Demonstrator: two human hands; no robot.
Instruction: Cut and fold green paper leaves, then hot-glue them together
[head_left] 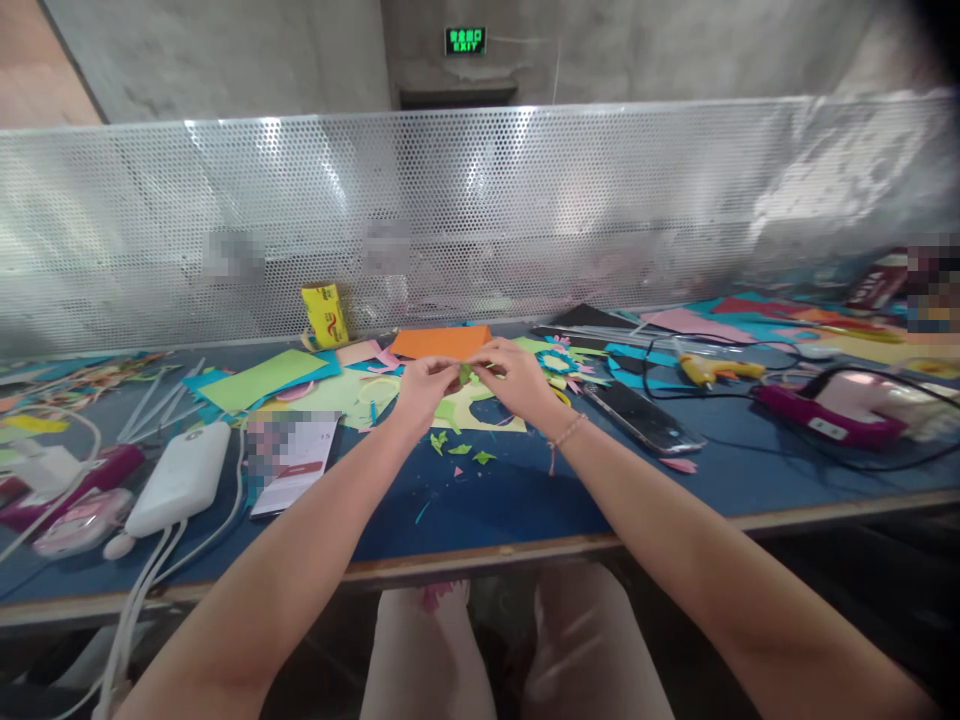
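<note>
Both hands meet over the middle of the blue table, fingertips pinched around a small piece of green paper (466, 373). My left hand (426, 385) grips its left side, and my right hand (517, 376) its right side. The fingers partly cover the piece, so its full shape is hidden. Small green paper scraps (459, 450) lie on the table just below the hands. Under and behind them are pale yellow-green cut sheets (499, 424) and an orange sheet (439, 343).
On the left are a white power bank (180, 478) with cables, a lit phone (296, 462) and a yellow packet (325, 316). To the right lie a dark phone (645, 417), a yellow glue gun (697, 372) and a purple power strip (829, 418). A perforated metal screen (465, 220) stands behind.
</note>
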